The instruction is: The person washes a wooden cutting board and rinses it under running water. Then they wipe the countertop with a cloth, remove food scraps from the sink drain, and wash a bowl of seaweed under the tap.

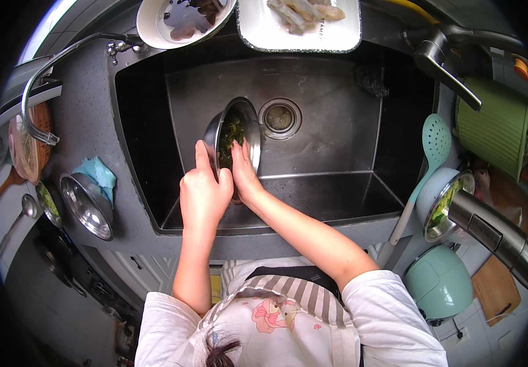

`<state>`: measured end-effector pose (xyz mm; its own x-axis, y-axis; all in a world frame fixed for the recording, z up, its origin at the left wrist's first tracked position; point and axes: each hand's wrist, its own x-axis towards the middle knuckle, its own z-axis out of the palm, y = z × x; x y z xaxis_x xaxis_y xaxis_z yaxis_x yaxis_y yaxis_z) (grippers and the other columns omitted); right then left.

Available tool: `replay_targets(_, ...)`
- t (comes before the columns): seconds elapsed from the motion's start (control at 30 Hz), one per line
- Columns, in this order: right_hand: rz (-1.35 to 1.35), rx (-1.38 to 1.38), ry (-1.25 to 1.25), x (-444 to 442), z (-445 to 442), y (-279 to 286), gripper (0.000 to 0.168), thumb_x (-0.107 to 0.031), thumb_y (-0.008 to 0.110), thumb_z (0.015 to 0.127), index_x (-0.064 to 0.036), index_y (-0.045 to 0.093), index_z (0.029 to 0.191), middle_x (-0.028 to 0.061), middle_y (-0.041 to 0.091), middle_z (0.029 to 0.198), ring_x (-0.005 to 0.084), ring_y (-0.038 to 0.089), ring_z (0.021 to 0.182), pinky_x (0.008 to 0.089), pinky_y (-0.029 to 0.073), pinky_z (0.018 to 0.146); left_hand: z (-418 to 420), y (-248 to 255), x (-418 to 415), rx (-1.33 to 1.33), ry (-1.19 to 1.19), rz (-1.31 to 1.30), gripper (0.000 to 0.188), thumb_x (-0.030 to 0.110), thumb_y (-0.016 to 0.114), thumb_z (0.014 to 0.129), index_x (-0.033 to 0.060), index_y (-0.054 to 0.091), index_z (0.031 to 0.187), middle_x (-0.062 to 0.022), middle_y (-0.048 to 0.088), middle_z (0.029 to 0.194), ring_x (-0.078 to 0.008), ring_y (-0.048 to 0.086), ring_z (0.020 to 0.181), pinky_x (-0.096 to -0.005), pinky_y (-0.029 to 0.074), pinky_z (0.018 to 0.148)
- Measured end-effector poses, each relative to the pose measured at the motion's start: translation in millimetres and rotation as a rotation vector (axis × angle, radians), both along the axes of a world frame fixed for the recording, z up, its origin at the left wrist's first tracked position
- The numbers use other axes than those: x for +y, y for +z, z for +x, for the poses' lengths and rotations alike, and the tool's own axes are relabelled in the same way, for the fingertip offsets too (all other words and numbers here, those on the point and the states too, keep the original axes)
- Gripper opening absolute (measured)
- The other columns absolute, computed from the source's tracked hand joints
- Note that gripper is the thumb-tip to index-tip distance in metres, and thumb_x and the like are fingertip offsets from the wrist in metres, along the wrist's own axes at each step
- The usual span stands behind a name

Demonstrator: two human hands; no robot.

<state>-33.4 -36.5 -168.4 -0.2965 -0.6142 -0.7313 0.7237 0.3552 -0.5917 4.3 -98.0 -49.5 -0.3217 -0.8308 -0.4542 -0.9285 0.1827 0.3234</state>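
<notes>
A tilted stainless-steel bowl [255, 161] is held above the sink basin [328, 124], its mouth turned toward the drain [281, 118]. Dark leafy greens [233, 130] lie inside it; they look wet. My left hand [206, 183] grips the bowl's outer side, with the index finger stretched along the wall. My right hand [245, 176] lies across the lower part of the bowl's mouth, against the greens. Part of the bowl and some greens are hidden behind it, so whether its fingers also grip the rim is unclear.
Behind the sink stand a white bowl of dark pieces in liquid [147, 27] and a white tray [255, 36] with peeled shrimp [307, 13]. A metal bowl [85, 206] is at left. At right are a faucet [497, 234], a slotted turquoise spoon [436, 137] and a green container [493, 128].
</notes>
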Motion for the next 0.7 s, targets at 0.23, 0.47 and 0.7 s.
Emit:
replay_targets(0.23,-0.177,-0.290,-0.068,-0.7,-8.7,22.3,0.043,-0.042,0.031,0.098,-0.017,0.030,0.133,0.0066,0.053,0.119,0.0154,0.058,0.095,0.0296,0.050,0.080,-12.0,17.1,10.0,0.003,-0.075,-0.095,0.059,0.016,0.060,0.073,-0.0061,0.046,0.126,-0.0202,0.061,0.066,-0.0316,0.064,0.060,-0.0386,0.052,0.057)
replay_targets(0.47,-0.185,-0.176,0.060,5.2,-16.8,15.1,0.024,-0.031,0.044,0.096,-0.010,0.053,0.104,-0.0036,0.049,0.081,0.0059,0.048,0.068,0.0218,0.043,0.058,-30.5,28.4,28.8,-0.086,-0.170,-0.186,0.067,0.016,0.063,0.072,-0.0048,0.040,0.132,-0.0187,0.062,0.068,-0.0319,0.063,0.060,-0.0383,0.052,0.057)
replay_targets(0.7,-0.275,-0.490,-0.096,18.3,-26.9,32.7,0.018,-0.025,0.052,0.092,-0.009,0.055,0.100,-0.0024,0.051,0.071,0.0071,0.049,0.061,0.0229,0.042,0.054,-42.1,35.5,44.8,-0.154,-0.224,-0.215,0.072,0.021,0.065,0.074,-0.0018,0.036,0.136,-0.0169,0.059,0.067,-0.0316,0.061,0.058,-0.0382,0.051,0.055)
